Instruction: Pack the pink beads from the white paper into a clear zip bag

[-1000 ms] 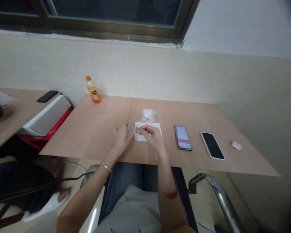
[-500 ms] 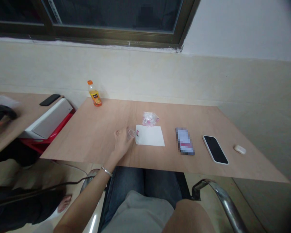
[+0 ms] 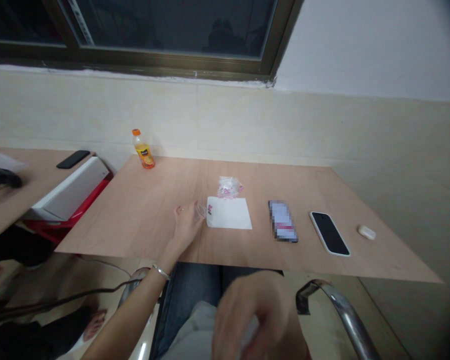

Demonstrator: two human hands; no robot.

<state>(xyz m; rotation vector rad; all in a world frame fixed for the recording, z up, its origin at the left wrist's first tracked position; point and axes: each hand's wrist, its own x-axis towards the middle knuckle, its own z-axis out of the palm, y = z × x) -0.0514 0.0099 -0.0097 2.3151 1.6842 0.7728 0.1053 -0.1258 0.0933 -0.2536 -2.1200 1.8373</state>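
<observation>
My left hand (image 3: 186, 222), with a silver bangle on the wrist, rests on the table (image 3: 153, 200). Its closed fingers are at a small clear plastic piece (image 3: 200, 210), too faint to name more exactly. Just right of it lies a white sheet of paper (image 3: 230, 214) with small reddish-pink marks or bits (image 3: 209, 209) at its left edge. A clear plastic bag (image 3: 228, 187) with pinkish contents touches the sheet's far edge. My right hand (image 3: 253, 310) is raised over my lap, close to the camera and smeared by motion. A pale patch shows among its curled fingers; I cannot make it out.
To the right lie a phone with a blurred screen (image 3: 283, 221), a white-edged phone (image 3: 329, 233) and a small white case (image 3: 366, 232). An orange drink bottle (image 3: 144, 150) stands at the far left. Another person's dark sleeve (image 3: 0, 180) and a white box (image 3: 71, 189) are leftward.
My right hand has come up into view from the bottom, over my lap. My left hand stays beside the paper. The whole view has shifted slightly.
</observation>
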